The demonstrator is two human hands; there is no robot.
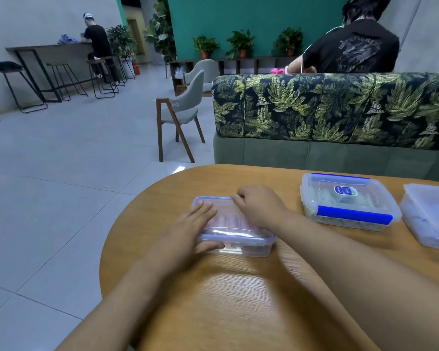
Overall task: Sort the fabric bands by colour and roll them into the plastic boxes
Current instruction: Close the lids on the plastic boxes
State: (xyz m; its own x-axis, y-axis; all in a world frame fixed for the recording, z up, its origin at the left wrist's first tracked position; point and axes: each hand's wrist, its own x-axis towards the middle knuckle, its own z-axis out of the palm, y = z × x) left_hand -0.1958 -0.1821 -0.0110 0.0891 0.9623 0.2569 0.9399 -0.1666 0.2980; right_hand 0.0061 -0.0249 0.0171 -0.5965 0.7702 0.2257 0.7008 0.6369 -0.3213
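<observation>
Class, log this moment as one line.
left hand: flat on lid of near box | right hand: curled at lid's far edge | contents: pinkish rolls

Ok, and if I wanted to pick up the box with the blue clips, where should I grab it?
Probably from above, fingers on the two plain ends of the box with the blue clips, just under its rim. The clips sit on its near and far sides, so gripping there might pop them open.
</observation>
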